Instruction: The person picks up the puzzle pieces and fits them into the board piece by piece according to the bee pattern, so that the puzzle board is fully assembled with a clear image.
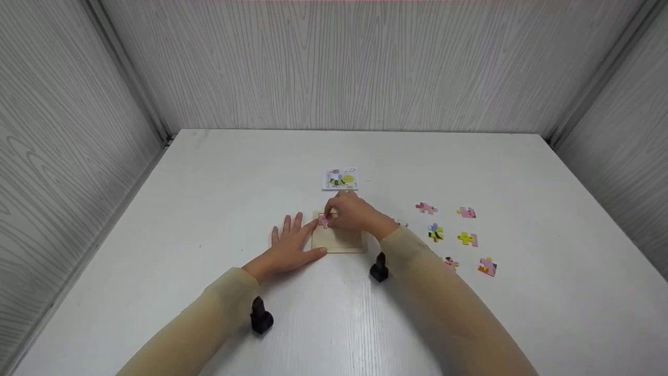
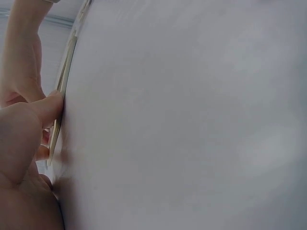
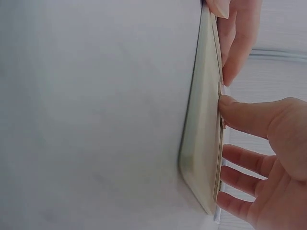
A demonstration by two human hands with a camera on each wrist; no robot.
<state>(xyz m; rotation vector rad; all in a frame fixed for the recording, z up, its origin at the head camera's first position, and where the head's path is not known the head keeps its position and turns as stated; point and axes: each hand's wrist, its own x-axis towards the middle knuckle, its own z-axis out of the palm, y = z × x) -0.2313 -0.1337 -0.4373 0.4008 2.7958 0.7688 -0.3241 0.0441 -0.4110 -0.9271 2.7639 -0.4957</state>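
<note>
A shallow wooden puzzle tray (image 1: 348,242) lies on the white table. At its upper left corner is a pink puzzle piece (image 1: 323,221), which my right hand (image 1: 354,213) pinches between thumb and fingers. In the right wrist view my right thumb (image 3: 247,115) presses down there; part of the piece is hidden. My left hand (image 1: 290,251) lies with fingers spread on the table at the tray's left side. Its thumb touches the lower left edge of the tray, and its index fingertip is by the upper left corner.
Right of the tray lie several loose pieces, among them a yellow puzzle piece (image 1: 467,239) and a bee-striped one (image 1: 436,232). My right forearm partly covers some. Behind the tray is a picture card (image 1: 340,179) with a bee. Black wrist mounts (image 1: 379,267) hang below both sleeves.
</note>
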